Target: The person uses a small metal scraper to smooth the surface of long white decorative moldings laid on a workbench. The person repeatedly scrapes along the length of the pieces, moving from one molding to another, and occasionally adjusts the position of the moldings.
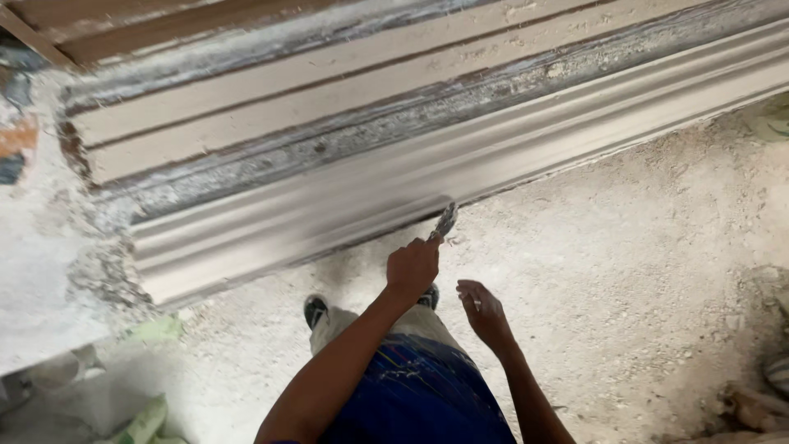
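Observation:
My left hand (pixel 412 267) is closed around the handle of a small putty knife (pixel 445 220). Its plaster-caked blade touches the lower front edge of a long white plaster moulding (pixel 329 210) that runs diagonally across the view. My right hand (pixel 483 312) hangs just right of and below the left hand, away from the moulding. Its fingers are loosely curled and I see nothing held in them. Both forearms reach up from the bottom of the view, over my blue garment (pixel 419 395).
The moulding lies on a plaster-smeared workbench with pale ribbed strips (pixel 288 107) behind it. The dusty floor (pixel 625 279) is strewn with plaster crumbs. My dark shoe (pixel 315 310) stands near the bench. Green-white sacks (pixel 148 419) lie at the lower left and rubble (pixel 756 407) at the lower right.

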